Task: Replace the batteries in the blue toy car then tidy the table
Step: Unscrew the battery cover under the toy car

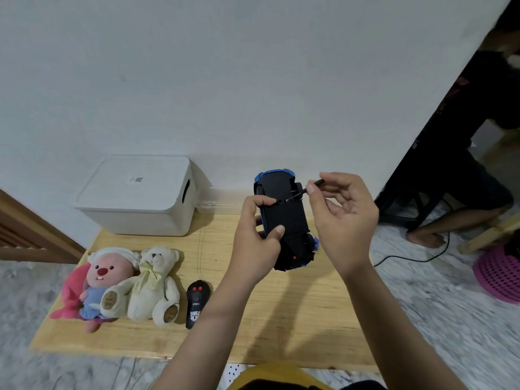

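Observation:
The blue toy car [284, 218] is held upside down above the wooden table [281, 319], its black underside facing me. My left hand [256, 240] grips the car's left side, thumb and forefinger on the underside. A thin black screwdriver [305, 190] is pinched in my right hand [343, 215], its tip set on a screw near the middle of the underside. No batteries are visible.
A black remote control [197, 302] with red buttons lies on the table beside a cream teddy bear [153, 285] and a pink plush toy [98, 285]. A white lidded box [140, 195] stands against the wall. At right, a seated person's leg [450, 223], a black cable and a pink basket [499, 273].

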The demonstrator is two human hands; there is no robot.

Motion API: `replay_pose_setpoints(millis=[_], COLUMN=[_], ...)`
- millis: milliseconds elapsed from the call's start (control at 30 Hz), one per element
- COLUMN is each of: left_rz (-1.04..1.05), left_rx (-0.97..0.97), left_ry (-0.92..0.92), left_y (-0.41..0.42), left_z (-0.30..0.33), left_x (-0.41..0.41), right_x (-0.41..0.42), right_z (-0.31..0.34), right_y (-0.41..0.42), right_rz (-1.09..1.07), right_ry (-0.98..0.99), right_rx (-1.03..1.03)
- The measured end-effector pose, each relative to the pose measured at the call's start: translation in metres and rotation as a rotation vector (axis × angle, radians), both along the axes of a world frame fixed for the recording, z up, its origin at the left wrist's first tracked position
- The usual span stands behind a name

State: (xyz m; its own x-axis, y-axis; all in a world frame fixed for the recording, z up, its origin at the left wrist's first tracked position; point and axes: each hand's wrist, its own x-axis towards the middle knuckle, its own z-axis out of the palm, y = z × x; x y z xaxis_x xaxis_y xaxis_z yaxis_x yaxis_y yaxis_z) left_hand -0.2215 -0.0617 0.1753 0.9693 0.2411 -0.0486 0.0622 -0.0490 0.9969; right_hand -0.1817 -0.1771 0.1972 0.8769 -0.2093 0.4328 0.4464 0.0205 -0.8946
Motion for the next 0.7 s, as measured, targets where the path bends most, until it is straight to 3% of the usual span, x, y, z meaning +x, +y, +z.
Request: replay_pose_setpoints(millis=[700], left_rz=[-0.021], left_rx=[0.009], left_ry=[0.046], left_y=[-0.0018], left_z=[-0.0086], left_x=[-0.0007], right_x=[0.0043], right_z=[-0.0086], right_y=[-0.0011], right_rz=[0.0], right_ry=[0.037], right_rx=[0.049])
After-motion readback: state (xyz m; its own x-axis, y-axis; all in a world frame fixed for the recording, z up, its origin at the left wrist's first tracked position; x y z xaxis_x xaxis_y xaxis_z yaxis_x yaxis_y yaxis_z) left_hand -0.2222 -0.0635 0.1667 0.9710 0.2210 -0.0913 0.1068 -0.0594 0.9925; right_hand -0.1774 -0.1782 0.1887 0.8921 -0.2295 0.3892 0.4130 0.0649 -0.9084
